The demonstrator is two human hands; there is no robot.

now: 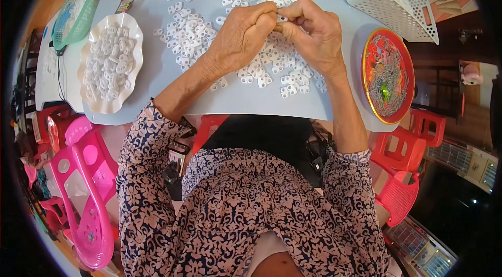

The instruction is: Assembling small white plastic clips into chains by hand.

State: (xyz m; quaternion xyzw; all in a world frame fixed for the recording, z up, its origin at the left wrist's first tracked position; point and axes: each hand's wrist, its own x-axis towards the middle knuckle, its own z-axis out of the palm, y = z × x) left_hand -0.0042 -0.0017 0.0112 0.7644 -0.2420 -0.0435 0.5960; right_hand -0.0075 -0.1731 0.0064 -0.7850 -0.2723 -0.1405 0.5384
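Over the grey table my left hand [246, 34] and my right hand [317, 34] meet fingertip to fingertip. Between the thumb and forefinger of my right hand is a small white plastic piece [282, 18]. The fingers of my left hand are closed and pressed up against it; what they pinch is hidden. Below and around both hands lie many loose white oval pieces [191, 36] with dark holes. To the right, a round red tray [366, 75] with a gold rim holds a heap of thin grey metal parts [389, 70] and something shiny green.
A white scalloped dish [137, 62] full of white pieces stands at the left, with a green basket [93, 2] beyond it. A white perforated basket [387, 7] is at the far right. Pink chairs [86, 188] and red stools [400, 149] flank the table's near side.
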